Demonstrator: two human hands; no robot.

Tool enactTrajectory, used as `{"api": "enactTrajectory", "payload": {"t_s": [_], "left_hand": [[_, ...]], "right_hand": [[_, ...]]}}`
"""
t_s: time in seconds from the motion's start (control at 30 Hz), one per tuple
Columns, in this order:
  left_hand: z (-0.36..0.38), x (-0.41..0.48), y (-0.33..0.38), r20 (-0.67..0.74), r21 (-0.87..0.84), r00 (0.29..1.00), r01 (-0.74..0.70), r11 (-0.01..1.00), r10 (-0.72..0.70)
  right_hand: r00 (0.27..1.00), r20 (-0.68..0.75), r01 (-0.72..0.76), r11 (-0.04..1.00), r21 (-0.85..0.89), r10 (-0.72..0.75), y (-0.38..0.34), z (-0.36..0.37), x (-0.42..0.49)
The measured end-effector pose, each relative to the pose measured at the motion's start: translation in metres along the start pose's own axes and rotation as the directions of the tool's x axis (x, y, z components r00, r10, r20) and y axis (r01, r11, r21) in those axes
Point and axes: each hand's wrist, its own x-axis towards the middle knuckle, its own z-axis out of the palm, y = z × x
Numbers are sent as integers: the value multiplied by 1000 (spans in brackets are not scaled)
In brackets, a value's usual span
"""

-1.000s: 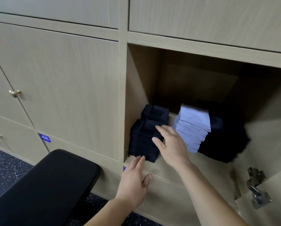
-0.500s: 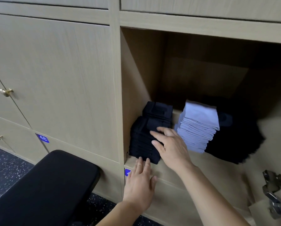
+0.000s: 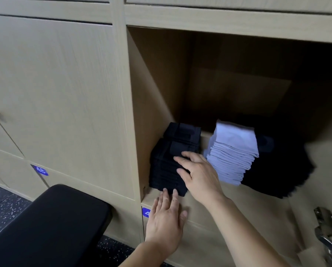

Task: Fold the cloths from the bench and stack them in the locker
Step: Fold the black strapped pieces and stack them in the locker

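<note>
Inside the open locker (image 3: 157, 97) stands a stack of folded dark navy cloths (image 3: 171, 160) against the left wall. Beside it on the right is a stack of pale lilac cloths (image 3: 232, 153), and a dark heap of cloth (image 3: 276, 170) lies further right. My right hand (image 3: 197, 174) presses flat, fingers straight, on the front and right side of the navy stack. My left hand (image 3: 167, 220) lies below with straight fingers, its fingertips touching the bottom front of that stack at the locker's lower edge.
The black padded bench (image 3: 45, 226) sits at the lower left, with no cloth visible on it. Closed locker doors (image 3: 55, 105) with brass knobs fill the left. The open door's metal hinge (image 3: 328, 228) is at the lower right. Speckled dark floor (image 3: 1, 207) lies below.
My left hand has risen from the panel below the locker until its fingertips touch the navy stack's base. My right hand has settled flat against the stack. The view has moved closer.
</note>
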Motion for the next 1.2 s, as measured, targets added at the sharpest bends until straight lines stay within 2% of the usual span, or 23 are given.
{"api": "enactTrajectory", "payload": {"t_s": [0.57, 0.73, 0.83, 1.07, 1.2], "left_hand": [[-5, 13, 1, 4, 2, 1000, 5, 1000, -5], [-21, 0, -4, 0, -16, 1000, -11, 1000, 11], [-40, -15, -4, -13, -13, 1000, -3, 1000, 3], [-113, -78, -12, -217, 1, 976, 34, 999, -33], [-159, -137, -23, -302, 26, 945, 136, 990, -122]], "right_hand": [[1000, 0, -11, 1000, -17, 11, 6, 0, 16], [997, 51, -49, 999, -13, 49, 2, -2, 13], [997, 35, -72, 997, -22, 73, -8, -10, 7], [998, 47, -45, 998, -32, 46, -66, -53, -24], [997, 71, 23, 999, -29, -21, -118, -72, -53]]}}
